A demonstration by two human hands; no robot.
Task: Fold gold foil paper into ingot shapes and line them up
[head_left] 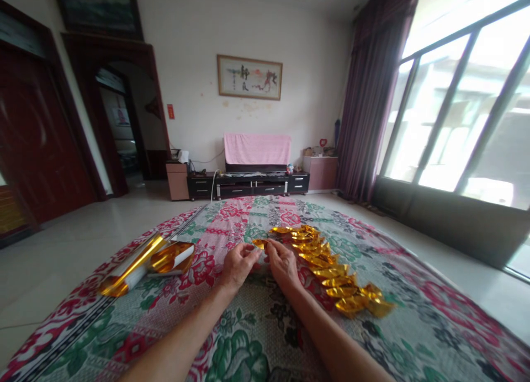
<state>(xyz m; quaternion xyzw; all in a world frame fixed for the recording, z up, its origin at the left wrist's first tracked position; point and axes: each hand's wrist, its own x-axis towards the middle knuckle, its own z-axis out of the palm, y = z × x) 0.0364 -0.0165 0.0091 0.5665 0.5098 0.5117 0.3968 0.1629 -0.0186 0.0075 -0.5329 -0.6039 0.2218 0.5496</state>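
A small folded gold foil paper ingot [259, 243] is held up at the middle of the bed-like, cloth-covered surface. My right hand [283, 265] pinches its right end between thumb and fingers. From the other side, my left hand [238, 267] has its fingers drawn together at the ingot's lower left edge; its exact contact there is partly hidden. Beside my right hand, a row of finished-looking gold paper ingots [325, 259] curves toward me. Off to the left lie curled sheets of gold foil paper [136, 263] with white backs.
A floral cloth [240, 343] in red, green and grey covers the rounded surface under my hands. Beyond it stands a low black TV cabinet [256, 189] with a pink cloth [257, 149] over the screen. Large windows [455, 106] and a purple curtain [372, 95] are at right.
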